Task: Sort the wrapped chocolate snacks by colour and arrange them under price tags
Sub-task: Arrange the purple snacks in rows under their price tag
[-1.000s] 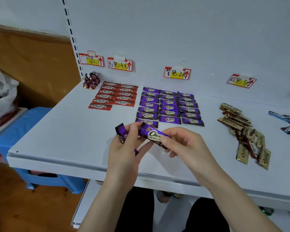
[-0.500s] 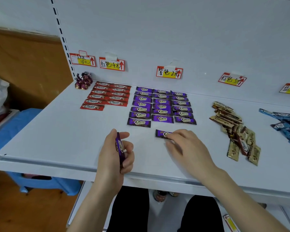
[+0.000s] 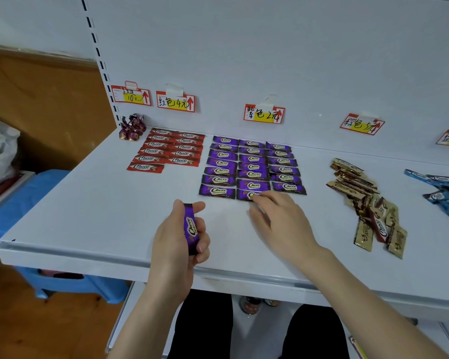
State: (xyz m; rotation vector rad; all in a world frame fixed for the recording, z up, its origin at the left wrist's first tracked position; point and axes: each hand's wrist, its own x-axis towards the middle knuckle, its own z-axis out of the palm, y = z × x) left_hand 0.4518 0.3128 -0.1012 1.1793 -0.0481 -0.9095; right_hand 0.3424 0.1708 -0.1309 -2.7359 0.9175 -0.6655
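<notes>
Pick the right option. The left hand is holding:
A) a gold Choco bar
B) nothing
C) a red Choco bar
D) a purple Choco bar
D: the left hand grips a purple Choco bar on end, its purple wrapper and white Choco lettering showing between thumb and fingers.

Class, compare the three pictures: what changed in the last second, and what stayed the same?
The right hand carried one purple bar down to the shelf and slid it away into the middle column's front row, still touching it. The left hand still grips the other purple bar. The red rows and gold pile stayed put.
</notes>
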